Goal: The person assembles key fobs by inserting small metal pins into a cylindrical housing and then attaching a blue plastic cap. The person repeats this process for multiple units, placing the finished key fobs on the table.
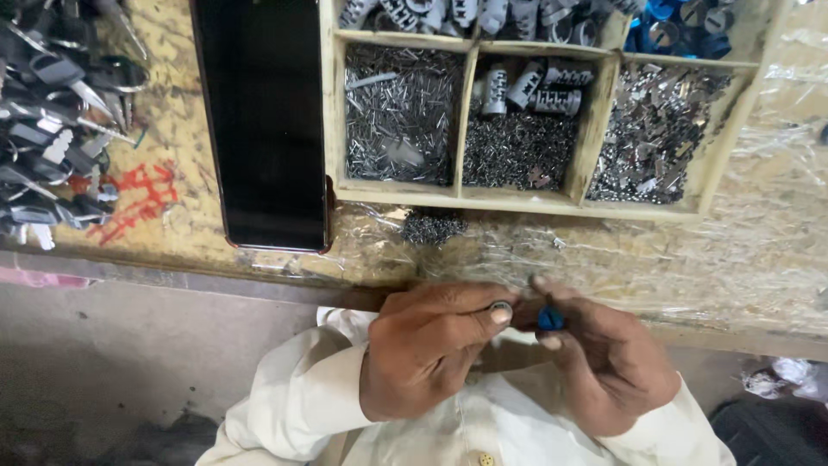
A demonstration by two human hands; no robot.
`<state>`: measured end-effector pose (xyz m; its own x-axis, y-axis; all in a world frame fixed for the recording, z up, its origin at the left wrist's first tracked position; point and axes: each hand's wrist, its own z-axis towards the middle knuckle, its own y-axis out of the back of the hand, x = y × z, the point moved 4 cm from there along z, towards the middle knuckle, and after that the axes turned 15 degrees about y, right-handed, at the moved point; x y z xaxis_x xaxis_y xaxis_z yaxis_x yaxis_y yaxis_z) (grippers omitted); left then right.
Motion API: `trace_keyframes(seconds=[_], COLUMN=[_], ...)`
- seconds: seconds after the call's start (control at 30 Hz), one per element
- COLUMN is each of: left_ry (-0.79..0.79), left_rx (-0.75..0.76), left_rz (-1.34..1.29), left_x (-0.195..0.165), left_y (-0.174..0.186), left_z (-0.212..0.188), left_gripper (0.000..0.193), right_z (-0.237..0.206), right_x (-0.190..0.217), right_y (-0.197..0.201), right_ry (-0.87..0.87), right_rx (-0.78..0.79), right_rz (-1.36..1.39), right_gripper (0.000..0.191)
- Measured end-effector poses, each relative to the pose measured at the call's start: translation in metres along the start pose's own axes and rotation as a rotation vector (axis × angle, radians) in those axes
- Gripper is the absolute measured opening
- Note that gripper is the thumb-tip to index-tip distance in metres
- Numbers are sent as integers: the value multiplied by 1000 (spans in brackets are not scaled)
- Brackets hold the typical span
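Observation:
My left hand pinches a small round silver metal cylinder between thumb and forefinger, close to my chest. My right hand meets it from the right, fingers closed on a small blue plastic piece. The two parts sit nearly touching, just below the front edge of the bench. White sleeves cover both wrists.
A wooden compartment tray holds thin metal pins, tiny dark parts, silver cylinders and flat metal bits. A dark phone lies to its left. Keys pile at far left. A small heap of pins rests on the plastic-covered bench.

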<state>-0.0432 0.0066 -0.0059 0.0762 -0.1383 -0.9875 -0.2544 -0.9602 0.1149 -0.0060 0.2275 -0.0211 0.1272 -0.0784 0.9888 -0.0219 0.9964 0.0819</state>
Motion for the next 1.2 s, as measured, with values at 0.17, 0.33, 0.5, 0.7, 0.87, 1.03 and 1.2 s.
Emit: trace_keyframes(seconds=[0.17, 0.33, 0.5, 0.7, 0.87, 1.03, 1.2], left_ry=[59, -99, 144, 359, 615, 616, 324], left_rx=[6, 34, 213, 140, 477, 379, 245], left_rz=[-85, -38, -252, -18, -456, -444, -95], left_x=[0, 6, 7, -7, 6, 15, 10], left_y=[-6, -3, -9, -19, -39, -31, -9], left_z=[-3, -8, -9, -11, -10, -20, -18], left_gripper=[31, 47, 71, 60, 24, 22, 27], right_z=[0, 13, 14, 26, 54, 76, 88], right_x=[4, 5, 17, 35, 69, 65, -9], right_y=[-29, -38, -21, -21, -24, 55, 164], right_ry=[128, 112, 557, 1207, 1350, 621, 318], right_rx=[66, 64, 357, 685, 683, 417, 153], right_rz=[126, 128, -322, -796, -660, -1072, -1521], right_gripper=[28, 29, 31, 21, 17, 14, 33])
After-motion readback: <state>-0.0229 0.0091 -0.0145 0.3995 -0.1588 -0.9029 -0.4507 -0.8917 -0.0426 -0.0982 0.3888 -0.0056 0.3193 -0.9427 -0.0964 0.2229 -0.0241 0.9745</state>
